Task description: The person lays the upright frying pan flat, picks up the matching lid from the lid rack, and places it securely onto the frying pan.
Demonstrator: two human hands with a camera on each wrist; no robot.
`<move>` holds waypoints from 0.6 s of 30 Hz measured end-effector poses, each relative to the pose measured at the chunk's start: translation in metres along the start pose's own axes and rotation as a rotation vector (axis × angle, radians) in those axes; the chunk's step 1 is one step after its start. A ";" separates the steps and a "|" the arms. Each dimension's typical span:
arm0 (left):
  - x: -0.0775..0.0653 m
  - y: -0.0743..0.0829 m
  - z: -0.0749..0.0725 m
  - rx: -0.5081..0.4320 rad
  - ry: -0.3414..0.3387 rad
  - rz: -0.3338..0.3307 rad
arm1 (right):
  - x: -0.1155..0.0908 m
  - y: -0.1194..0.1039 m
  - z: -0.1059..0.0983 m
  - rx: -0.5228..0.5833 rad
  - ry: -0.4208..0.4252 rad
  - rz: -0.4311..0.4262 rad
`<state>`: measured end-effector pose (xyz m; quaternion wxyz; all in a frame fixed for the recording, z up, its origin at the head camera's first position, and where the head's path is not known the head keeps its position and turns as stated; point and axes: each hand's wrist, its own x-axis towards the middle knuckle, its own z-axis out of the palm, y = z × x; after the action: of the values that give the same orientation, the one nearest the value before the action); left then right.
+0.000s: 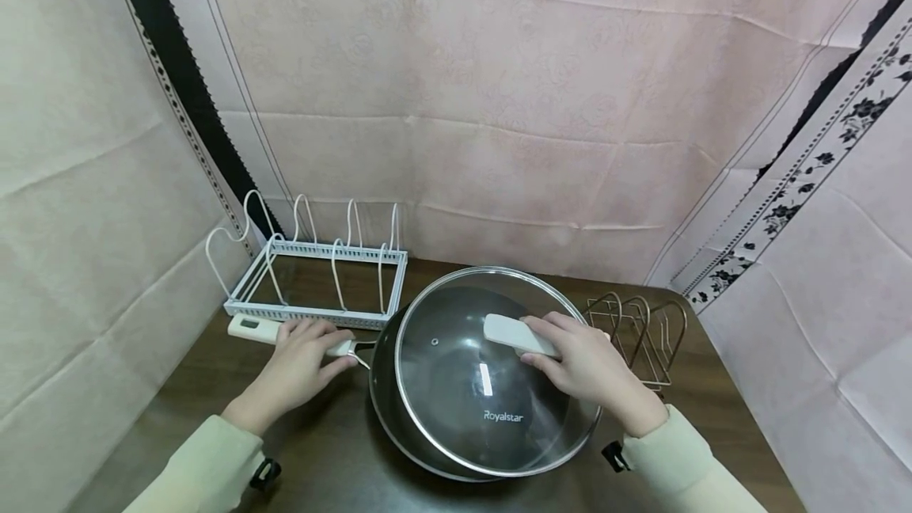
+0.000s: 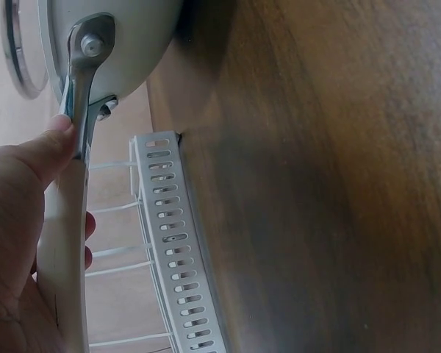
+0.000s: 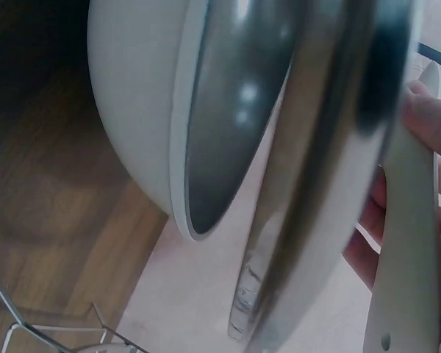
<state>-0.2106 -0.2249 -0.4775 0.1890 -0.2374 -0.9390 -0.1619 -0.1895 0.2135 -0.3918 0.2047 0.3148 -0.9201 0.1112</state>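
Note:
My left hand (image 1: 305, 362) grips the pale handle (image 1: 251, 328) of a deep frying pan (image 1: 385, 386); in the left wrist view the thumb (image 2: 55, 140) lies along the handle near its metal bracket (image 2: 84, 66). A round glass lid (image 1: 463, 426) marked "Royalstar" covers most of the pan from above, shifted to the right. My right hand (image 1: 584, 359) holds the lid by its white handle (image 1: 507, 331). The right wrist view has a gap between the lid's edge (image 3: 309, 169) and the pan's rim (image 3: 178, 162) on that side.
A white wire rack (image 1: 313, 313) with upright loops stands behind the pan handle at the left. At the right, a gold wire rack (image 1: 666, 339) stands beyond the right wrist. Pale cloth walls (image 1: 499, 141) enclose the brown wooden table (image 1: 328, 450) at the back and sides.

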 end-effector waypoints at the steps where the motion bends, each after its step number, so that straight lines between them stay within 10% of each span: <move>1: 0.000 0.000 0.000 0.001 -0.001 -0.002 | 0.000 -0.001 0.001 -0.001 -0.006 -0.002; 18: -0.001 0.000 0.000 0.013 0.000 0.008 | 0.003 -0.006 0.018 0.015 -0.076 0.017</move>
<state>-0.2094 -0.2251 -0.4782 0.1910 -0.2397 -0.9392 -0.1549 -0.1940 0.2013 -0.4063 0.1661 0.3126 -0.9291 0.1076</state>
